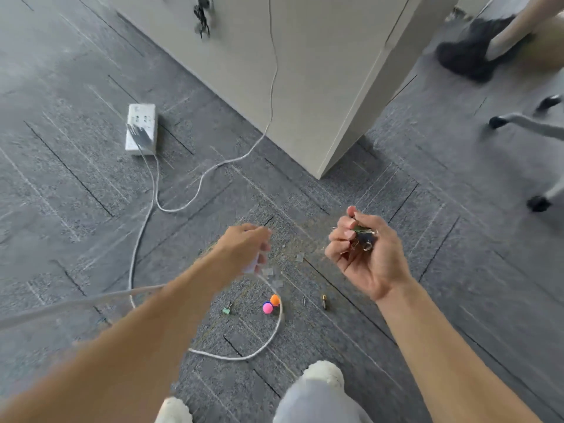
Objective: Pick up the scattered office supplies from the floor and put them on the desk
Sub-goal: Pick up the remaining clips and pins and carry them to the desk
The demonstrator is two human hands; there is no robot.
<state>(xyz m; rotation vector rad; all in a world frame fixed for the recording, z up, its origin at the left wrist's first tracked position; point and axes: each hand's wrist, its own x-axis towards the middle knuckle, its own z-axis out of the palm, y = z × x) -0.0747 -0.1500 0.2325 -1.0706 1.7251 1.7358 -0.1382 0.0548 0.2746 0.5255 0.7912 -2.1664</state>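
A single wide-angle view from the person's head looks steeply down and forward at the grey carpet floor (91, 209), near enough that both forearms run in from the bottom edge. The person's own shoes sit at the bottom centre, while a pale cabinet (320, 87) fills the upper middle (straight lines bow toward the edges).
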